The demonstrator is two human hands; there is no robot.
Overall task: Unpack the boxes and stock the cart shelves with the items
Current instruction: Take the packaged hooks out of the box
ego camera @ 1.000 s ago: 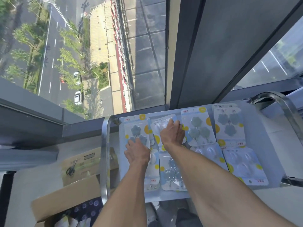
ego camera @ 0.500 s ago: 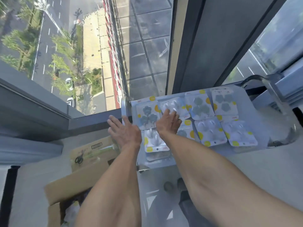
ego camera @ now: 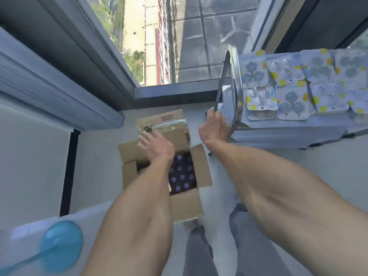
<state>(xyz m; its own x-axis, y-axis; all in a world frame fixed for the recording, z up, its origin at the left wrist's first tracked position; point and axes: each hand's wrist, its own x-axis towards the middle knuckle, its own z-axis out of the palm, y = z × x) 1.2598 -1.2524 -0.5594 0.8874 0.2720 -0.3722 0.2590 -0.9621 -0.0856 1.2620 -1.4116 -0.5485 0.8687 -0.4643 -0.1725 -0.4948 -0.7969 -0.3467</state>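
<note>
Stocking cart (ego camera: pixel 294 134) top already covered with packets (ego camera: pixel 292 104); open box (ego camera: pixel 187 204) on floor directly under left hand (ego camera: pixel 157 145), fingers spread, empty, nearer; right hand (ego camera: pixel 215 129) grips cart handle (ego camera: pixel 233 86).

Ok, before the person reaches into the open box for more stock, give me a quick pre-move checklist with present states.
1. Open cardboard box flaps spread: ok.
2. Items left inside, dark packaging with purple dots: ok.
3. Left hand free, fingers spread above the box: ok.
4. Right hand free: not ok, it grips the cart handle.
5. Scissors out of the reach path, on the closed box behind: ok.
6. Room on the cart's top shelf: cannot tell, hook packs cover most of it.
</note>
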